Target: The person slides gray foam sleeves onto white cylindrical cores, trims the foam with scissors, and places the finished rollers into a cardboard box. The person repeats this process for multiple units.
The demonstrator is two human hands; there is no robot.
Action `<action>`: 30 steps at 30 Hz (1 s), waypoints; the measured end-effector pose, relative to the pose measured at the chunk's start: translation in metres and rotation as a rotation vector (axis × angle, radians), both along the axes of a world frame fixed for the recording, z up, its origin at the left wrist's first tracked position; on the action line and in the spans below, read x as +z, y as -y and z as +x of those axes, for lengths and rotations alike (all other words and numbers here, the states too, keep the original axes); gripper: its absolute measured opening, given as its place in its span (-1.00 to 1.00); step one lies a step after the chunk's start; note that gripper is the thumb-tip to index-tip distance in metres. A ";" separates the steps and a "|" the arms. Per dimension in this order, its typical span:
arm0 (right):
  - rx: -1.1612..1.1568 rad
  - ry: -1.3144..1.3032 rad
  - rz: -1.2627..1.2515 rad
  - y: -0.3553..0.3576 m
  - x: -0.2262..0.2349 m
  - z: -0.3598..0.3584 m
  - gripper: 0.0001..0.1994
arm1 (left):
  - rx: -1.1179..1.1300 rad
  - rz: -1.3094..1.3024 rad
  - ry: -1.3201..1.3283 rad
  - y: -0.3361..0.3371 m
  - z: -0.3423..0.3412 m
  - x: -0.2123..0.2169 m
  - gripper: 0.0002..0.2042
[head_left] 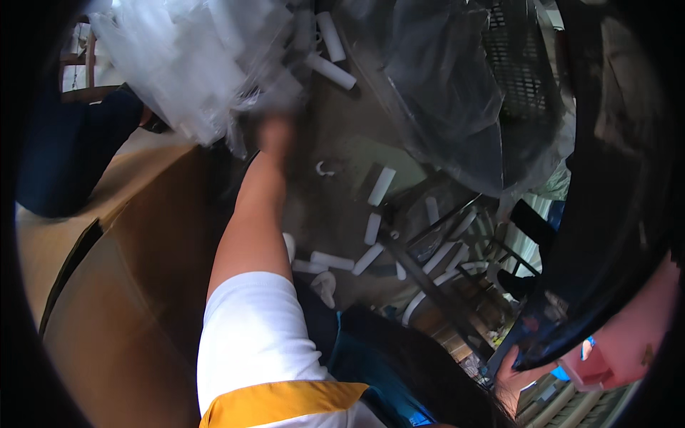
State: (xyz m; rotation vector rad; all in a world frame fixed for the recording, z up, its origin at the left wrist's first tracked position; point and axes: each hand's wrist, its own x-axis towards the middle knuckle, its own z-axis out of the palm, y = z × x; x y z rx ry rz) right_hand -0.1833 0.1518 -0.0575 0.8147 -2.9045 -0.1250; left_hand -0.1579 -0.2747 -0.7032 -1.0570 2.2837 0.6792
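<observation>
My left arm in a white sleeve with a yellow band stretches up the middle of the view. My left hand (275, 123) is blurred and sits against the lower edge of a clear plastic bag (187, 64) full of white pieces; its grip cannot be made out. Short white tubes (380, 186) lie scattered on the grey floor to the right of the arm. At the lower right, my right hand (511, 376) shows only in part, closed on the lower edge of a large black bag (606, 185).
A big brown cardboard box (135, 299) fills the left side. Another person's dark blue sleeve (71, 157) reaches in at the upper left. A dark clear sheet (449, 93) drapes over a black mesh crate (524, 68). A metal frame (446, 274) holds more tubes.
</observation>
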 end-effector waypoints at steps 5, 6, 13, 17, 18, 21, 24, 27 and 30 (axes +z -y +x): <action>-0.026 -0.078 0.106 0.003 0.001 0.004 -0.03 | -0.008 -0.121 0.109 -0.016 -0.025 0.007 -0.42; 0.001 -0.076 0.148 0.007 0.003 0.004 -0.05 | -0.012 -0.139 0.164 -0.019 -0.025 0.003 -0.42; 0.064 -0.057 0.157 0.017 0.003 -0.005 -0.05 | -0.236 -0.325 0.289 0.048 -0.002 -0.006 -0.80; -0.037 -0.051 0.052 0.013 -0.006 0.000 -0.03 | -0.489 -0.476 -0.073 0.086 0.009 0.055 -0.84; -0.082 -0.029 0.010 0.014 -0.008 0.003 -0.02 | -0.543 -0.508 -0.164 0.087 -0.003 0.085 -0.84; -0.008 -0.109 0.069 0.030 -0.007 -0.004 -0.06 | -0.654 -0.499 -0.088 0.058 -0.003 0.141 -0.86; 0.156 -0.198 0.154 0.031 -0.010 -0.015 -0.04 | -0.587 -0.595 -0.201 -0.011 0.016 0.198 -0.84; 0.169 -0.194 0.084 0.034 -0.013 -0.013 -0.11 | -0.761 -0.172 -0.243 -0.056 0.028 0.319 -0.87; 0.158 -0.200 0.046 0.053 -0.007 -0.014 -0.15 | -0.846 -0.183 -0.417 -0.080 0.043 0.411 -0.88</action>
